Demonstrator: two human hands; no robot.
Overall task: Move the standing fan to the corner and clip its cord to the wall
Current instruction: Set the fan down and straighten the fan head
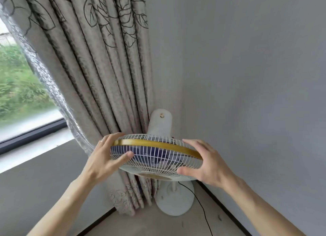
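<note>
The standing fan stands in the room corner, seen from above. Its white wire cage (155, 152) has a gold rim band and dark blue blades inside. The white motor housing (159, 122) rests against the curtain behind. My left hand (105, 156) grips the cage's left side, thumb on the front grille. My right hand (202, 162) grips the right side. The round white base (174, 200) sits on the floor. A thin black cord (201, 205) runs from the pole across the floor toward the bottom edge.
A beige curtain with dark flower outlines (98, 68) hangs left of the corner and touches the fan. A window (19, 87) with a dark frame lies at far left. The plain grey wall (255, 85) fills the right, with a dark skirting strip (227, 212) at the floor.
</note>
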